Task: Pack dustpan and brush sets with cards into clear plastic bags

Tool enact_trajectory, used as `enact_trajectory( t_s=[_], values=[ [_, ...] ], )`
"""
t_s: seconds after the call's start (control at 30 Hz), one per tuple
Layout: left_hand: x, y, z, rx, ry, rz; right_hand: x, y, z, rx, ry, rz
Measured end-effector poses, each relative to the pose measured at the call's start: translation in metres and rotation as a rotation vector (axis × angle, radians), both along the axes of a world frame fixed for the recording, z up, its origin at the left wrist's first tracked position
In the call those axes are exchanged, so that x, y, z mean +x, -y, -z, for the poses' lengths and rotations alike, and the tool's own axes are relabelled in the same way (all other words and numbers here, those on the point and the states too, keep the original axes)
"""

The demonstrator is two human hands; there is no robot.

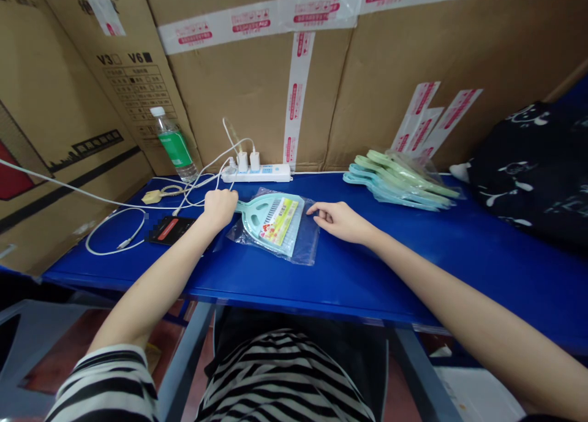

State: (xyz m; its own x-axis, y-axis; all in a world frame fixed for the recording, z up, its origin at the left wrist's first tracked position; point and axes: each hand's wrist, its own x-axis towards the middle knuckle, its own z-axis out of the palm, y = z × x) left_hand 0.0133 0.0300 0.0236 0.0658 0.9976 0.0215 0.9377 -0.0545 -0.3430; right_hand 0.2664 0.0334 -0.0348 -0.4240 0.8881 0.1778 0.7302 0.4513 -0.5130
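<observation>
A light-blue mini dustpan [257, 217] with a yellow-green label lies in a clear plastic bag [310, 244] on the blue table. Its handle points left, and my left hand [221, 206] is closed around that end. Beside the bag's right edge is my right hand [337, 220], its index finger stretched toward the plastic and the other fingers loosely curled. Nothing shows in its grasp; I cannot tell whether the fingertip touches the bag. Farther right lies a stack of similar bagged dustpans [399, 180], some pale green and some light blue.
A white power strip [257, 174] with plugged chargers sits at the back of the blue table [367, 275]. Left of it stand a water bottle [175, 146], loose white cables and a black device [169, 231]. Cardboard [239, 79] walls the back; a dark patterned cloth item [528, 171] is at right.
</observation>
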Motion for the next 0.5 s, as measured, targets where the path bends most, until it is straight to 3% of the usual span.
enact_trajectory(
  t_s=[0.5],
  values=[
    [0.0005, 0.0015, -0.0007, -0.005, 0.005, -0.002, 0.0000, 0.0006, -0.0017, -0.012, 0.024, 0.005]
  ],
)
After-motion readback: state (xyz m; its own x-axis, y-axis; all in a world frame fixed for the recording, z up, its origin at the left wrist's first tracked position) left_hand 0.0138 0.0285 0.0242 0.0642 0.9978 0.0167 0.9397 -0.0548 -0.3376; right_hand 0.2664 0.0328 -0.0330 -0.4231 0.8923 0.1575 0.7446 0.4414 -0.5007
